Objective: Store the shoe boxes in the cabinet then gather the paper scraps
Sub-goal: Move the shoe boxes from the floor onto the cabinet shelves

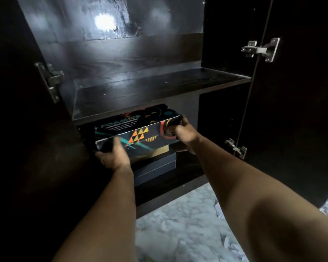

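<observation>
The patterned shoe box (136, 129), its lid lettered "FOAMIES", sat partly inside the cabinet's (225, 114) lower compartment, atop a plain dark box (155, 167). The left hand (112, 157) gripped its near-left corner and the right hand (182, 134) its right end, fingers curled around the edges. Open room showed right of the boxes; paper scraps (221, 211) lay on the marble floor (178, 224) nearby

Paper scraps (219, 211) on marble floor (178, 224)

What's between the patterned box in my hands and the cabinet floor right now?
In the head view, a plain dark shoe box sits on the cabinet floor beneath the patterned box, with something yellowish showing between the two.
</observation>
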### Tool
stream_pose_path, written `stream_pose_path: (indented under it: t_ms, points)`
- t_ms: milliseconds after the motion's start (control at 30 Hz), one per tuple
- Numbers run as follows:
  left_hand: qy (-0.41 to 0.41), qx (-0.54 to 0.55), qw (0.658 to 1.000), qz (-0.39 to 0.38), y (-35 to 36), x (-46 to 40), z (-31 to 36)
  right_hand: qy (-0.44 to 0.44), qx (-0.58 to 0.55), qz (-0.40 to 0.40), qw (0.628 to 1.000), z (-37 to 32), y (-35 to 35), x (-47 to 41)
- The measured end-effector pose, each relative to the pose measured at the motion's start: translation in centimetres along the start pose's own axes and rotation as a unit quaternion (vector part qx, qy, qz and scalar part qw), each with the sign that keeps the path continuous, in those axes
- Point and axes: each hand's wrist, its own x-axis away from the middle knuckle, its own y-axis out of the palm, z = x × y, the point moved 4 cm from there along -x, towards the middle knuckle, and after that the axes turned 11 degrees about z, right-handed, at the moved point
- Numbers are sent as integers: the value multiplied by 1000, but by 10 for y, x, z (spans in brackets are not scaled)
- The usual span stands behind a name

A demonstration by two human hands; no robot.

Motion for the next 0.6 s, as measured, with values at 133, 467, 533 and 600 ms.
stream_pose_path:
  t_ms: [133, 467, 533, 600]
  points:
    - [9, -39, 999, -10, 12, -2, -3, 24, -20, -16, 999, 9, 22, -5]
    - [0, -6, 1000, 16, 21, 20, -28, 11, 17, 187, 982, 35, 19, -55]
    - [-6, -29, 999, -42, 30, 13, -35, 12, 11, 165, 986, 35, 14, -66]
    - [18, -60, 995, -80, 34, 6, -37, 10, 26, 131, 991, 35, 16, -70]
